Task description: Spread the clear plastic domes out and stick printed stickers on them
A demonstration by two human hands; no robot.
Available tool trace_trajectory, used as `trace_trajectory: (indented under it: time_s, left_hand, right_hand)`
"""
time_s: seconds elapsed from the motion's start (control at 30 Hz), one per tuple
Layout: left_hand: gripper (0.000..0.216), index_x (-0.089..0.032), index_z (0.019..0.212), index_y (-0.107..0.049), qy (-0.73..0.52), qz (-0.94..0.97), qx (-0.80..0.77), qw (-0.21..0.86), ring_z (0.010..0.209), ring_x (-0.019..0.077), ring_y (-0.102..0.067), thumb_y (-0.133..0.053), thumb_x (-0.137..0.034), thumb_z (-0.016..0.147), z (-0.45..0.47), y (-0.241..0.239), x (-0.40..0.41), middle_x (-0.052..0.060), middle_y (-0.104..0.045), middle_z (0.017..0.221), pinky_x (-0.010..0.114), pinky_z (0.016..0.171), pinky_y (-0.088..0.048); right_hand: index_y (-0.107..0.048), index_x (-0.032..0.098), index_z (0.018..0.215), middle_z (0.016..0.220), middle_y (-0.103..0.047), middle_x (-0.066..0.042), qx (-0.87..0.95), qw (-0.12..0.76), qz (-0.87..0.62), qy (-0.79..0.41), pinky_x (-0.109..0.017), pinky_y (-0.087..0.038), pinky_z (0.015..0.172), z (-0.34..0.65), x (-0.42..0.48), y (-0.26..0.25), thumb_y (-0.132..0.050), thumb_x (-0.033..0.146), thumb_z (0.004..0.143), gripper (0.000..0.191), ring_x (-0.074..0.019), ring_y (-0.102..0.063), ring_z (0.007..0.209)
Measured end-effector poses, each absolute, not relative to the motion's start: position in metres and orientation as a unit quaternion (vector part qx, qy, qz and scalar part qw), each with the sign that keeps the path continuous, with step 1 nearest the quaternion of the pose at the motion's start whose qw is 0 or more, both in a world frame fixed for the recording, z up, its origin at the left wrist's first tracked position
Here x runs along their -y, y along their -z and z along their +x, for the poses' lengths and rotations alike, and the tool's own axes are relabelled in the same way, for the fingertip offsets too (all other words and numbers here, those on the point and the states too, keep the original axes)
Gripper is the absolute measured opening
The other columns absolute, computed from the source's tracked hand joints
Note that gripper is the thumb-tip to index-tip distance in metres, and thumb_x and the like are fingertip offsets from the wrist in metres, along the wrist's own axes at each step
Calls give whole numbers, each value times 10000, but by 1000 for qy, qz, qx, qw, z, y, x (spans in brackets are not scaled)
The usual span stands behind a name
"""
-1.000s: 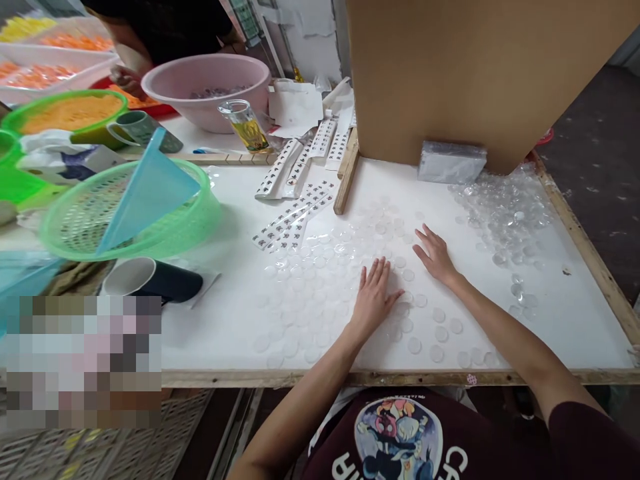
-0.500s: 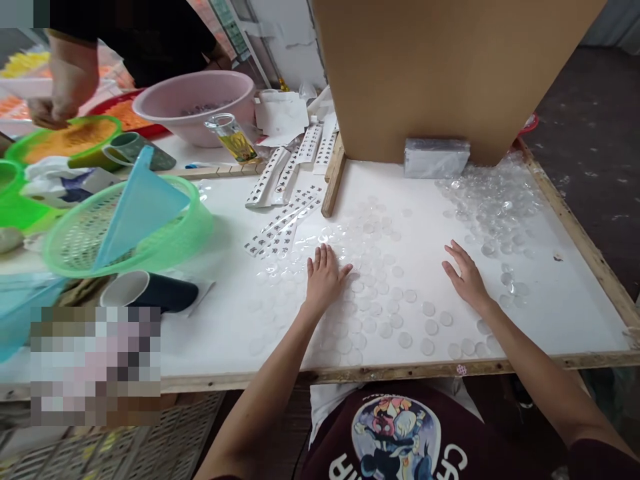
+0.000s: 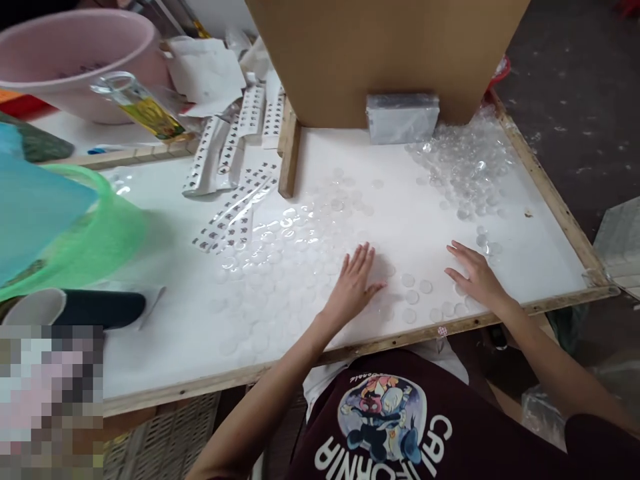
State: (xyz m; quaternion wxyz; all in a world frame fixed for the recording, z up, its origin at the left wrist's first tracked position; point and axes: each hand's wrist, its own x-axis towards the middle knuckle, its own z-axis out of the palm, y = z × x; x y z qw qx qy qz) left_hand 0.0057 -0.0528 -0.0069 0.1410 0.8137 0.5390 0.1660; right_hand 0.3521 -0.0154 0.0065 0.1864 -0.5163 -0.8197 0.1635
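My left hand lies flat with its fingers stretched out, palm down over clear round discs on the white tabletop. Many clear discs spread out to its left in one loose layer. Several single discs lie between my two hands. My right hand is held palm down near the table, fingers apart, holding nothing, with a few discs by its wrist side. Beyond it sits a heap of clear discs. Whether my right palm touches the table I cannot tell.
A tall cardboard sheet stands at the back behind a wrapped block. Printed sticker strips lie left of a wooden bar. A green basket, dark mug, glass and pink basin crowd the left.
My view has turned to the right and down. My left hand has shifted right over the discs, closer to my right hand. The co-worker has left the picture.
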Motion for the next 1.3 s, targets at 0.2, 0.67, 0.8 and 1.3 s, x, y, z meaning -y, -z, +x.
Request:
trace_trajectory:
  time_s: [0.2,0.67,0.8,1.3]
  left_hand:
    - [777,-239,1648,-97,-127,904,-359,196,1579,245,-132,-488,-496,1027,76,-3,71,111,-217,1690,462,1295,-123]
    - [743,-276,1648,-133,-114,894,-405,155,1560,282,-228,-404,-575,1024,41,13,61,76,-264,1683,505,1294,-128]
    - [769,-227,1652,-104,-97,885,-436,129,1567,290,-198,-370,-588,1028,27,12,61,112,-254,1683,522,1291,-105]
    - [443,-186,1494,-477,-102,916,-326,213,1492,198,-398,-408,-290,1070,82,-6,84,89,-481,1570,404,1252,-333]
  right_hand:
    - [-623,287,1369,1367,-630,-113,810,164,-540,-158,-571,-460,1106,392,36,-9,-559,444,962,441,-333,-560,1308]
    - [-659,287,1314,1212,-635,-118,796,162,-551,-188,-529,-516,1034,400,44,-7,-498,412,984,388,-325,-585,1211]
    - [-638,293,1339,1217,-636,-118,794,172,-558,-171,-527,-511,1030,400,41,-7,-480,406,989,400,-326,-583,1208]
    - [-659,250,1233,1166,-645,-109,810,201,-506,-220,-465,-532,977,345,14,-8,-527,316,962,309,-291,-624,1118]
